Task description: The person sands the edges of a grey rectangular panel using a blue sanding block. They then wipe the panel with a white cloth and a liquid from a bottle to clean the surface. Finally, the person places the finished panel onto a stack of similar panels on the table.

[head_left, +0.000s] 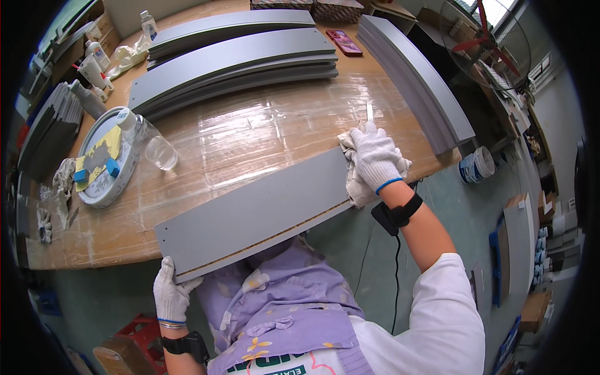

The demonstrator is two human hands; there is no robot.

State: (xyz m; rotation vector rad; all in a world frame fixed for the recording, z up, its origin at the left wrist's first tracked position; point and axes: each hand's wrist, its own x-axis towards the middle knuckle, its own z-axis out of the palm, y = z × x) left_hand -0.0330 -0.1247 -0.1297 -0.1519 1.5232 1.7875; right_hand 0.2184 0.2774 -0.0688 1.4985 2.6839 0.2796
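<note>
A long grey board (262, 209) lies across the near edge of the wooden worktable (275, 125), its raw brown edge facing me. My left hand (170, 294), in a white glove, grips the board's left end from below. My right hand (375, 156), also gloved, presses a crumpled white rag (356, 184) against the board's right end.
Stacks of grey boards (237, 59) lie at the back, another stack (415, 78) on the right. A clear plastic bottle (150, 140), a round tin lid (103, 162) with sponges, squeeze bottles (94, 69) and a red phone (344, 42) sit around. A fan (484, 37) stands right.
</note>
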